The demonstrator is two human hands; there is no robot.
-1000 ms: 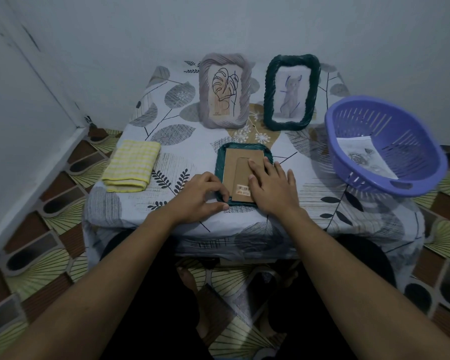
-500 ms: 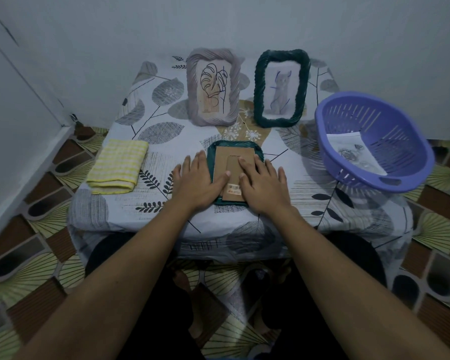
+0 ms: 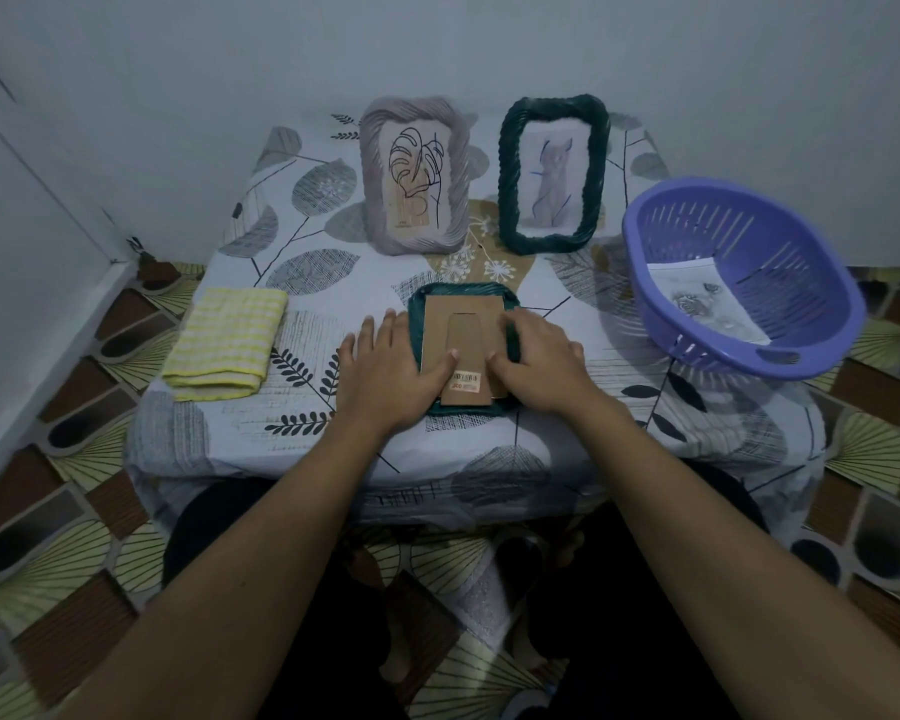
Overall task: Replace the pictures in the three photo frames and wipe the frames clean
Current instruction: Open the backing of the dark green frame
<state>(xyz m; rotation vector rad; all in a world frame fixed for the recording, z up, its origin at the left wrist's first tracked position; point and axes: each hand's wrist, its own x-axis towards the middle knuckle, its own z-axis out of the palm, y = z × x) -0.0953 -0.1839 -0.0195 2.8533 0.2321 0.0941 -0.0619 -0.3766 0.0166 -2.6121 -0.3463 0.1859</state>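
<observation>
Both hands are bracing the face-down frame (image 3: pixel 463 289), left hand (image 3: pixel 385 368) pressing flat, right hand (image 3: pixel 539 361) gripping its rim, seemingly to free the backing (image 3: pixel 463 324).

This looks like a room in a home. A low table (image 3: pixel 302 283) under a leaf-print cloth (image 3: pixel 567 433) sits in a corner of plain pale walls (image 3: pixel 437 44) on a patterned floor (image 3: pixel 74 563). At upper centre stand a grey picture frame (image 3: pixel 412 175) and a green picture frame (image 3: pixel 553 174). A folded yellow cloth (image 3: pixel 227 343) lies at left, and a purple plastic basket (image 3: pixel 749 236) at right.
</observation>
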